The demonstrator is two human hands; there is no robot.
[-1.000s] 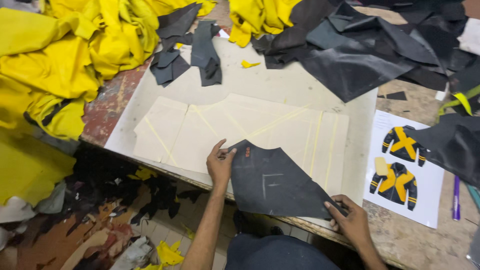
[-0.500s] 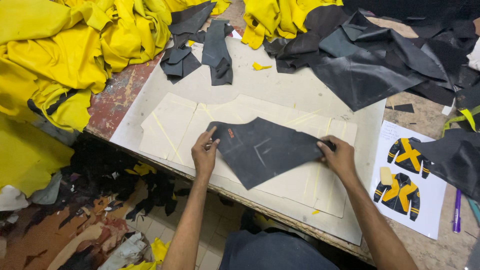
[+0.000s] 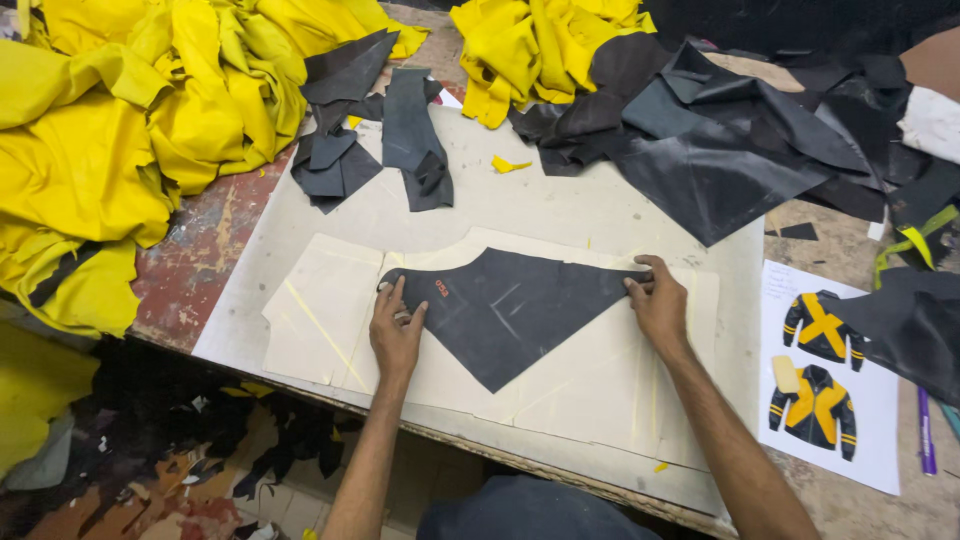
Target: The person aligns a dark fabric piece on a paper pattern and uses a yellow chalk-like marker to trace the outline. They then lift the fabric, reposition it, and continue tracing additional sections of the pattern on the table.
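Black leather panel (image 3: pixel 510 310), roughly triangular, lies flat on the cream paper patterns (image 3: pixel 330 310), its long edge running left to right and its point aimed at the table's near edge.

Left hand (image 3: pixel 397 335) rests on the panel's left corner, fingers spread and pressed flat, not curled around anything. Right hand (image 3: pixel 660 305) sits on the right tip, fingers bent down onto the leather, thumb beside them; pinning rather than pinching, as far as can be seen.

The patterns lie on a pale cutting board (image 3: pixel 560 200) that covers most of the worn table (image 3: pixel 190 270). Bare board shows between the panel's far edge and the scraps beyond: 1 small yellow offcut (image 3: pixel 508 164) sits there alone.

Crowding at the margins: yellow leather heap (image 3: pixel 110 130) far left, spilling over the table edge; dark grey cut pieces (image 3: pixel 380 130) at the board's far left; black leather pile (image 3: pixel 760 130) far right, overlapping the board's corner. A sheet with 2 jacket drawings (image 3: pixel 825 385) lies just right of the board, a purple pen (image 3: pixel 925 430) beside it.
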